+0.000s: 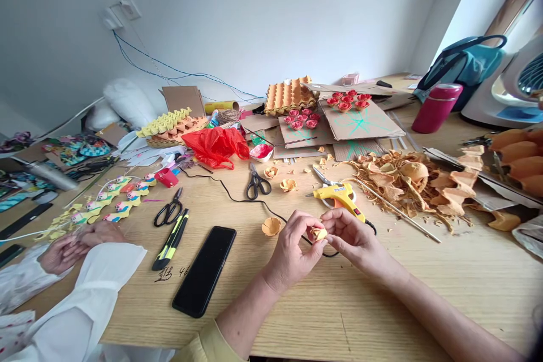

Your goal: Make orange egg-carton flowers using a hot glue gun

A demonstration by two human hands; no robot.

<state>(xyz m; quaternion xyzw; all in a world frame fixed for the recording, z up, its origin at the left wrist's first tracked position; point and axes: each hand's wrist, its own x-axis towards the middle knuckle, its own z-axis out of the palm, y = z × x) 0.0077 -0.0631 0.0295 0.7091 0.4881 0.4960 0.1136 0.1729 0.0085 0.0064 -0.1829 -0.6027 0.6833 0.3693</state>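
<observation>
Between my two hands is a small orange egg-carton flower (318, 233), partly covered by fingers. My left hand (293, 246) pinches its left side with thumb and forefinger. The fingertips of my right hand (350, 240) close on it from the right. Just left of my left hand a cup-shaped carton flower (271, 227) lies on the table, and two more petalled ones, a nearer flower (288, 185) and a farther flower (271, 172), sit behind. A yellow glue gun (341, 195) rests on scissors (324, 178) beyond my hands.
Carton scraps (418, 181) are heaped at the right. Black scissors (257, 184), a utility knife (170, 240) and a phone (204, 271) lie to the left. A co-worker's hands (80, 243) rest at far left. Red painted flowers (345, 103) stand on cardboard (360, 124) behind.
</observation>
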